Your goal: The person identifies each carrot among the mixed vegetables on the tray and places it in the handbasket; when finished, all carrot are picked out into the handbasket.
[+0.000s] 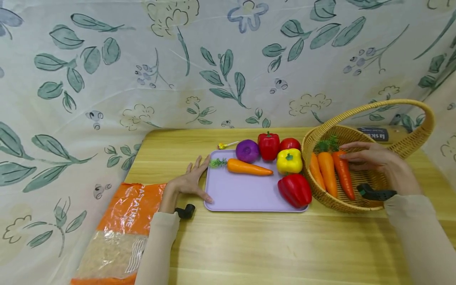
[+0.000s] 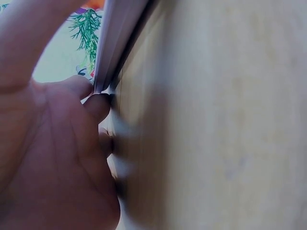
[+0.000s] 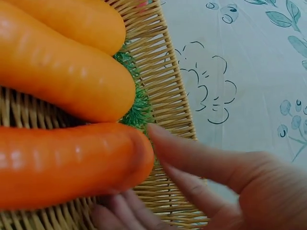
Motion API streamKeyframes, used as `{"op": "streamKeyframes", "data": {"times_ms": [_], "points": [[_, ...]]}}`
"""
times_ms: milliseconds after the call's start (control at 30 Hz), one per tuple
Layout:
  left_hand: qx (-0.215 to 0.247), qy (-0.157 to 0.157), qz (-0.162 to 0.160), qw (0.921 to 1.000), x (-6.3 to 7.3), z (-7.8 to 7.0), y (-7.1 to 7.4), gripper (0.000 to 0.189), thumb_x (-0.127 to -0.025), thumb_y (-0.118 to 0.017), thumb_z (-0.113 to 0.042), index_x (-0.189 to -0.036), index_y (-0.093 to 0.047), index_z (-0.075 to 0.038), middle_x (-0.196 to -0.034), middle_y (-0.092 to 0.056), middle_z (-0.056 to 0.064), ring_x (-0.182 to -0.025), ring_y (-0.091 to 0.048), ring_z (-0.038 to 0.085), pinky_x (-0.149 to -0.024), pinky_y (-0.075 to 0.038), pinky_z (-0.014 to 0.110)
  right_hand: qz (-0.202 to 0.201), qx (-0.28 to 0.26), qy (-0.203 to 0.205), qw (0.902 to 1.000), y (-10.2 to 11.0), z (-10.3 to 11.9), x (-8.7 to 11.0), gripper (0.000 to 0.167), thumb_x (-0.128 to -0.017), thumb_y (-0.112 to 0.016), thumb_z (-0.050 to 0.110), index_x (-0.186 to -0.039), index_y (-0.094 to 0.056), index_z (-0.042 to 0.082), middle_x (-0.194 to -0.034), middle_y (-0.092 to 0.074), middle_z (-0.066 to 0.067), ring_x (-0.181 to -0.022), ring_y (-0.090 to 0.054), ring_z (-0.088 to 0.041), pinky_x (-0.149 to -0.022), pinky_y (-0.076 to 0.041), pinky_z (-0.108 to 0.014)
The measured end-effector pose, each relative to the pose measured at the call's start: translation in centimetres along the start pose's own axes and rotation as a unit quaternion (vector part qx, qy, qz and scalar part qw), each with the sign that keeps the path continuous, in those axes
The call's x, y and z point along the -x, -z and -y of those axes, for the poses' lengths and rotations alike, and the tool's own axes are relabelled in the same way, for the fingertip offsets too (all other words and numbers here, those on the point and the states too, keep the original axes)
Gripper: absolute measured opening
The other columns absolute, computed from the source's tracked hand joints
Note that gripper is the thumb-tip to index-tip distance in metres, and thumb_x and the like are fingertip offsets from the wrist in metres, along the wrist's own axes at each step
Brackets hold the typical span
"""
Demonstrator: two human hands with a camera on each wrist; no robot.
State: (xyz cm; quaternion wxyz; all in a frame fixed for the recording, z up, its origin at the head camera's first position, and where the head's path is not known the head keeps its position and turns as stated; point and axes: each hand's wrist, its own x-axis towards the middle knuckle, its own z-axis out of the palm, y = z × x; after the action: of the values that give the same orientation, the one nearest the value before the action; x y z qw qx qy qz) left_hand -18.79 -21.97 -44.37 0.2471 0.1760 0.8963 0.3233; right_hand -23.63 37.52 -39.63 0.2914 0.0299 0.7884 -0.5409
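Observation:
My left hand point(image 1: 187, 182) lies at the left edge of a lilac tray point(image 1: 242, 198). Its fingers are spread, with the thumb by the near corner; the left wrist view shows fingertips against the rim. An orange carrot point(image 1: 249, 168) with green leaves lies across the tray. My right hand point(image 1: 381, 160) reaches into a wicker basket point(image 1: 370, 186) on the right. There, its thumb and fingers are around the leafy end of a red-orange carrot point(image 3: 72, 163), not visibly closed on it. Two orange carrots point(image 1: 326, 170) point(image 3: 62, 62) lie beside that one.
A purple onion-like vegetable point(image 1: 247, 151), red pepper point(image 1: 268, 146), tomato point(image 1: 290, 145), yellow pepper point(image 1: 289, 161) and another red pepper point(image 1: 295, 190) cluster at the tray's right. A lollipop point(image 1: 226, 145) lies behind; an orange bag point(image 1: 121, 225) lies left. The basket handle point(image 1: 377, 103) arches high.

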Motion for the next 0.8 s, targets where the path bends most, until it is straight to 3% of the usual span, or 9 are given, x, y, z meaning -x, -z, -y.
{"op": "streamKeyframes", "data": {"times_ms": [133, 200, 300, 467, 500, 600, 767, 800], "points": [[-0.001, 0.009, 0.001, 1.0, 0.0, -0.1, -0.1, 0.151, -0.065, -0.098, -0.046, -0.166, 0.012, -0.027, -0.171, 0.027, 0.016, -0.156, 0.027, 0.044, -0.126, 0.012, 0.069, -0.052, 0.08, 0.027, 0.9951, -0.3, 1.0, 1.4, 0.022, -0.101, -0.068, 0.035, -0.122, -0.065, 0.04, -0.112, -0.061, 0.029, -0.093, -0.064, 0.01, -0.085, -0.06, -0.024], [-0.001, 0.014, 0.001, 0.9999, 0.0, -0.1, -0.1, 0.15, -0.065, -0.098, -0.046, -0.166, 0.012, -0.029, -0.171, 0.027, 0.015, -0.156, 0.027, 0.045, -0.126, 0.012, 0.069, -0.081, 0.143, 0.034, 0.9859, -0.8, 1.7, 2.3, 0.039, -0.101, -0.066, 0.044, -0.138, -0.057, 0.033, -0.125, -0.057, 0.019, -0.093, -0.057, 0.016, -0.085, -0.057, -0.022], [0.0, 0.016, 0.001, 0.9999, 0.0, -0.1, 0.0, 0.15, -0.065, -0.098, -0.046, -0.166, 0.012, -0.028, -0.171, 0.027, 0.015, -0.156, 0.027, 0.047, -0.125, 0.011, 0.071, -0.097, 0.186, 0.05, 0.9766, -1.5, 2.7, 3.6, 0.06, -0.103, -0.059, 0.048, -0.153, -0.042, 0.018, -0.132, -0.051, 0.015, -0.095, -0.052, 0.021, -0.084, -0.053, -0.016], [0.002, 0.006, -0.001, 1.0, 0.1, -0.1, 0.1, 0.151, -0.065, -0.098, -0.046, -0.167, 0.012, -0.025, -0.171, 0.026, 0.018, -0.156, 0.026, 0.046, -0.125, 0.012, 0.07, -0.09, 0.192, 0.09, 0.9731, -3.0, 3.5, 5.7, 0.062, -0.108, -0.05, 0.047, -0.16, -0.033, 0.017, -0.135, -0.048, 0.025, -0.104, -0.051, 0.024, -0.085, -0.049, -0.008], [0.002, 0.003, -0.002, 1.0, 0.1, -0.1, 0.1, 0.151, -0.065, -0.098, -0.045, -0.167, 0.012, -0.024, -0.171, 0.026, 0.018, -0.156, 0.026, 0.045, -0.125, 0.013, 0.069, -0.081, 0.185, 0.099, 0.9744, -3.2, 3.6, 6.1, 0.061, -0.109, -0.049, 0.045, -0.161, -0.032, 0.018, -0.137, -0.048, 0.025, -0.106, -0.05, 0.024, -0.095, -0.051, -0.015], [0.002, 0.001, -0.003, 1.0, 0.1, -0.1, 0.1, 0.151, -0.065, -0.098, -0.044, -0.167, 0.012, -0.024, -0.171, 0.026, 0.018, -0.157, 0.027, 0.043, -0.126, 0.014, 0.067, -0.068, 0.17, 0.122, 0.9756, -4.1, 3.6, 7.3, 0.055, -0.111, -0.045, 0.038, -0.162, -0.031, 0.024, -0.135, -0.053, 0.031, -0.112, -0.051, 0.022, -0.105, -0.05, -0.029], [0.004, 0.001, -0.001, 1.0, 0.1, -0.1, 0.0, 0.15, -0.066, -0.098, -0.044, -0.167, 0.012, -0.024, -0.171, 0.026, 0.018, -0.157, 0.027, 0.042, -0.126, 0.014, 0.067, -0.036, 0.166, 0.162, 0.9721, -5.5, 3.3, 9.1, 0.048, -0.113, -0.041, 0.024, -0.161, -0.035, 0.026, -0.139, -0.057, 0.028, -0.118, -0.056, 0.014, -0.099, -0.052, -0.033], [0.003, 0.001, -0.001, 1.0, 0.0, -0.1, 0.0, 0.15, -0.066, -0.098, -0.044, -0.167, 0.012, -0.024, -0.171, 0.026, 0.017, -0.157, 0.027, 0.042, -0.126, 0.015, 0.067, -0.029, 0.174, 0.174, 0.9688, -5.8, 3.3, 9.3, 0.048, -0.113, -0.041, 0.021, -0.161, -0.036, 0.025, -0.141, -0.057, 0.025, -0.12, -0.056, 0.013, -0.093, -0.052, -0.026]]}}
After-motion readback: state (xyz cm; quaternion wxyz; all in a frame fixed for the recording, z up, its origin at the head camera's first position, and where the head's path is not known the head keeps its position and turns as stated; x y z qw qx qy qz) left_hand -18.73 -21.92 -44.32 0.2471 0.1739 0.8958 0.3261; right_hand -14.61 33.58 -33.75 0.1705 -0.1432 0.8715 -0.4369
